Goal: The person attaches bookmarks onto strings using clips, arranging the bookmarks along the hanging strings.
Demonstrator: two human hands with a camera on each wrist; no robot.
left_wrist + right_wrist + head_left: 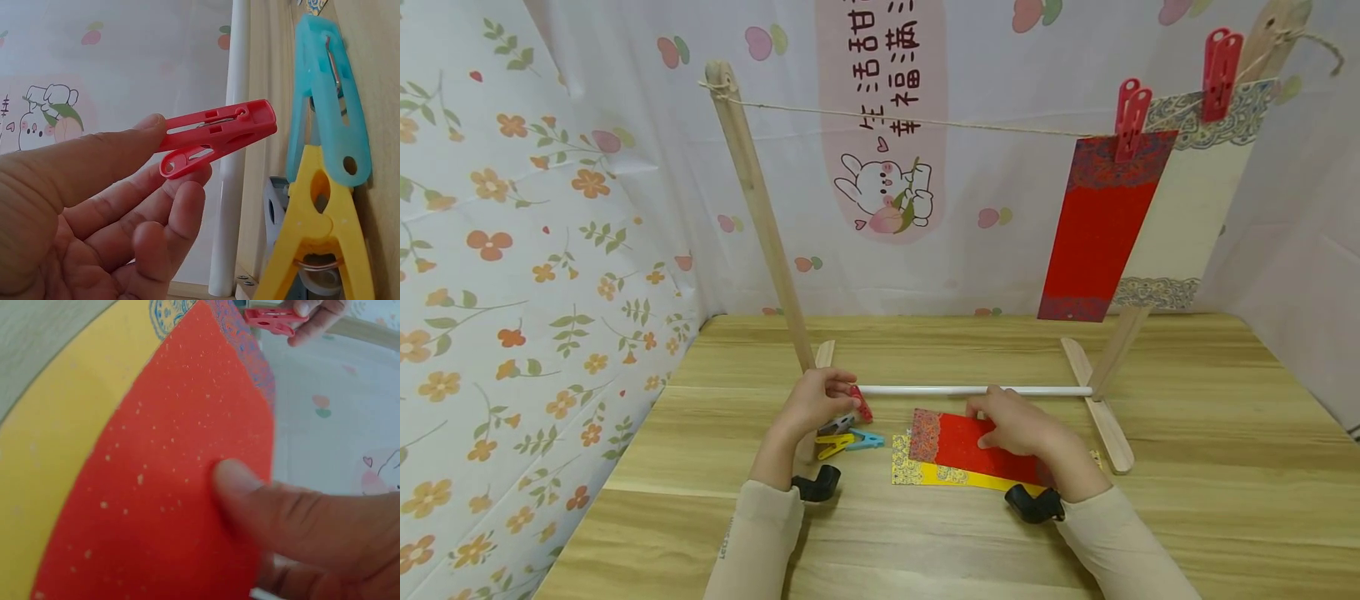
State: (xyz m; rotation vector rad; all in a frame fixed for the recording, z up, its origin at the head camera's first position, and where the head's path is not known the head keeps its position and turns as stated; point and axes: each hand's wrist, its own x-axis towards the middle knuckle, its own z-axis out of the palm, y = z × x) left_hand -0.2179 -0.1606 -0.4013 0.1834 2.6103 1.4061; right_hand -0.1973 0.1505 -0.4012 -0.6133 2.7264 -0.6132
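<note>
Between thumb and fingers my left hand [820, 402] pinches a red clothespin [219, 128] by its handle ends, its jaws together. Just below it on the table lie a yellow clothespin [319, 219], a light blue clothespin [331, 100] and a grey one [838, 425]. My right hand [1018, 425] grips a red paper strip [169, 456] with a patterned end, thumb on its face and fingers behind. The strip is lifted a little and bowed. Under it a yellow patterned paper strip [56, 431] lies on the table, partly covered.
A string [925, 122] spans two wooden posts [760, 200] joined by a white rod [925, 390]. At its right end hang a red strip [1101, 225] and a cream strip [1187, 200], held by red clothespins [1131, 125]. A printed curtain stands behind the wooden table [925, 550].
</note>
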